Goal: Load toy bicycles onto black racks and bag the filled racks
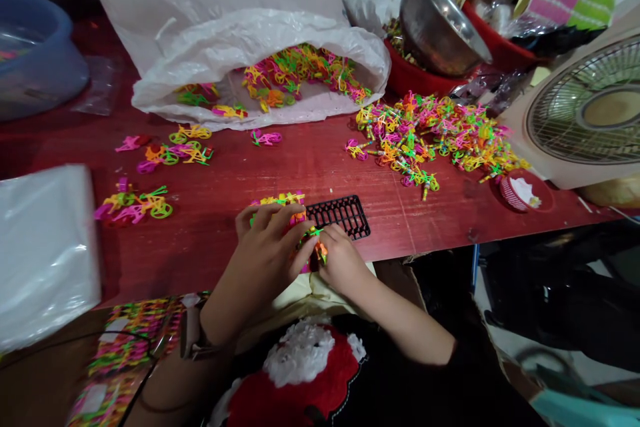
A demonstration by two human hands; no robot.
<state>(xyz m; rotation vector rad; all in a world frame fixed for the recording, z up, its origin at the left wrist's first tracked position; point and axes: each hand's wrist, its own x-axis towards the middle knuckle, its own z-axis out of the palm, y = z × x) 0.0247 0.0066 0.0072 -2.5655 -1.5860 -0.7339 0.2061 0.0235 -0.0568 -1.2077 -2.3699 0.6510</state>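
My left hand [267, 247] curls over a row of small, brightly coloured plastic toy bicycles [283, 199] that covers the left part of a black plastic rack. Its thumb reaches toward a green and orange toy bicycle [321, 251] at the near edge. On the other side of that piece, my right hand [341, 259] has its fingers closed on it; the fingertips are partly hidden. The slotted right end of the black plastic rack [345, 217] shows beyond my right hand. A watch-like band [194, 330] is on my left wrist.
Loose toys lie in a large pile [425, 133] at right and small clusters [137, 203] at left. A white plastic bag [170, 97] holds more. A fan [590, 107], metal bowl [440, 27], blue basin [37, 53] and white plastic stack [47, 253] surround the red table [215, 233].
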